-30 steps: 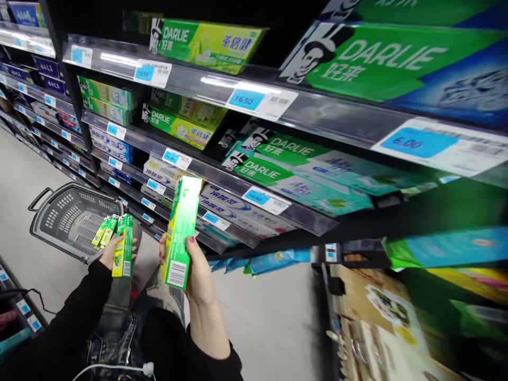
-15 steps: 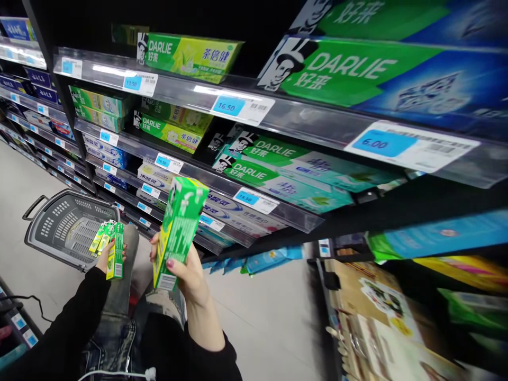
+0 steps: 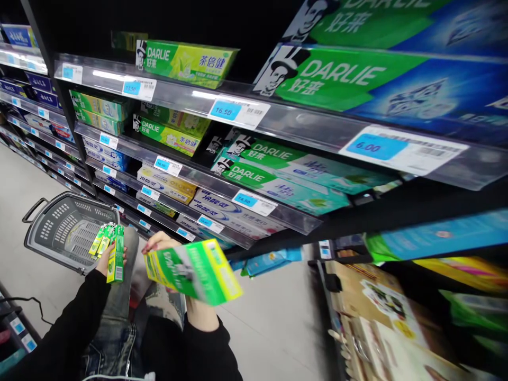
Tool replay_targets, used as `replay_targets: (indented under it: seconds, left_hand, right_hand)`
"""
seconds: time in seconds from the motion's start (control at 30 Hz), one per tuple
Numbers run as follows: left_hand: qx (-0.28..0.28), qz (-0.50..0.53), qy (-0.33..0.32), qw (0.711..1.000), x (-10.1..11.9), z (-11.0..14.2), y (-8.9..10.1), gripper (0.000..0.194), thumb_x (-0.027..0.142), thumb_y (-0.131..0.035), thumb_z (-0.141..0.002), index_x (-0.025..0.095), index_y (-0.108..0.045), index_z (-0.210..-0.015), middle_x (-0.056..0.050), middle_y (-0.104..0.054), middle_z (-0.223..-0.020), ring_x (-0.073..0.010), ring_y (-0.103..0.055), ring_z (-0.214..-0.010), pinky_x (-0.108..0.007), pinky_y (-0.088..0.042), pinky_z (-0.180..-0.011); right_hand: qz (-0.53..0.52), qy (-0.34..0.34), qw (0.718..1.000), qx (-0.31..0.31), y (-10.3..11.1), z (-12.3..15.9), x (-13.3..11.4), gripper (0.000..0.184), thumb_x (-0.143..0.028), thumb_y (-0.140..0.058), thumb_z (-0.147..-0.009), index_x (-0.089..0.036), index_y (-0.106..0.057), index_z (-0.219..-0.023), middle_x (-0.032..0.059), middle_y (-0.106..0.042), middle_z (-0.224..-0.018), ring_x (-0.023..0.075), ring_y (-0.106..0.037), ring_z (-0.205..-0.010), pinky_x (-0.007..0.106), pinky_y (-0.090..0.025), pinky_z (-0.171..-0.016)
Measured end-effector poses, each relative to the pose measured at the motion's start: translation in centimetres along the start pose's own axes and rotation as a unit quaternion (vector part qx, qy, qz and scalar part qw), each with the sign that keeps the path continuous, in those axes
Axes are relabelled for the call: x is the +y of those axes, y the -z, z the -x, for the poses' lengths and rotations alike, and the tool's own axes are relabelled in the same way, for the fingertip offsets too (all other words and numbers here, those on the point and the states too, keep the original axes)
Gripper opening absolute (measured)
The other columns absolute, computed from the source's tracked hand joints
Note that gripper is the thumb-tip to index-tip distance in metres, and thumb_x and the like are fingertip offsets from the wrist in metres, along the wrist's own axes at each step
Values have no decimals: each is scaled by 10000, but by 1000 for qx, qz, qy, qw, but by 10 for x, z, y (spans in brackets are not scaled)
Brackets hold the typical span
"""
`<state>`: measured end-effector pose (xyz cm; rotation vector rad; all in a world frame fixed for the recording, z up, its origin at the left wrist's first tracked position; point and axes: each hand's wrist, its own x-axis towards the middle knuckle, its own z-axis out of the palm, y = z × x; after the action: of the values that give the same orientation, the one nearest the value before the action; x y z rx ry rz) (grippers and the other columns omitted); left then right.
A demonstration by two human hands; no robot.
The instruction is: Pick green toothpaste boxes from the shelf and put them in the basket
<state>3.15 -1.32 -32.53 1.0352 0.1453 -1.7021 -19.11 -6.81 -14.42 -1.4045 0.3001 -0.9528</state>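
Observation:
Several green and yellow toothpaste boxes (image 3: pixel 115 259) are gripped in my left hand (image 3: pixel 103 261), at the near right rim of a grey shopping basket (image 3: pixel 51 214). In front of my knees, my right hand (image 3: pixel 161 242) is closed around another green and yellow toothpaste box (image 3: pixel 198 272). This box lies tilted, its far end pointing right, and its print is smeared by motion. Part of my right palm and some fingers are hidden behind it.
Shelves with clear price rails (image 3: pixel 178 100) run along the front, holding Darlie toothpaste boxes (image 3: pixel 186 63). A large green and blue box (image 3: pixel 357 79) is close at upper right. Cardboard goods (image 3: pixel 381 307) and blue packs (image 3: pixel 444 233) stand at lower right.
My right hand has turned the toothpaste box from upright to lying tilted to the right, showing another face. My left hand keeps its boxes in place by the basket.

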Motion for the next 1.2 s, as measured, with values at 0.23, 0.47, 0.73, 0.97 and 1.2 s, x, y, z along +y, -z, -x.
replay_targets:
  seconds: [0.23,0.47,0.73,0.97,1.2]
  left_hand:
    - [12,1,-13,1000,1,5,-3,250,269,-461,-917,55,-572,-985,-79,-645,-693,-149,-615,-533,-271,-526,-507]
    - [-7,6,-14,1000,2,4,-3,217,262,-455,-911,84,-572,-947,-93,-647,-756,-152,-614,-562,-275,-519,-517]
    - [-9,7,-12,1000,2,7,-7,200,256,-417,-929,101,-543,-942,-90,-647,-789,-149,-604,-568,-278,-513,-513]
    - [-7,5,-21,1000,2,5,-4,162,240,-434,-919,125,-539,-965,-73,-653,-798,-154,-608,-570,-291,-519,-531]
    - [-7,15,-16,1000,2,7,-6,193,228,-457,-897,83,-580,-927,-115,-663,-794,-155,-610,-570,-282,-519,-530]
  right_hand:
    - [-295,127,945,70,-16,2,26,570,-762,-633,-513,-353,-566,-904,-53,-387,-593,86,-305,-347,304,-383,-443]
    - [-473,-20,862,178,-12,-3,-13,577,-540,-746,-618,-303,-535,-1100,-17,-519,-867,88,-542,-667,218,-470,-520]
    - [-595,-68,766,234,-9,-19,-33,501,-388,-729,-723,-174,-511,-1119,33,-601,-969,94,-625,-887,207,-564,-739]
    - [-562,-69,773,286,-8,-26,-42,316,-335,-648,-792,-195,-536,-1052,35,-608,-969,103,-608,-911,242,-546,-816]
    - [-231,-43,920,315,-15,-24,-41,480,-408,-729,-675,-187,-484,-1024,19,-600,-891,108,-523,-595,260,-448,-555]
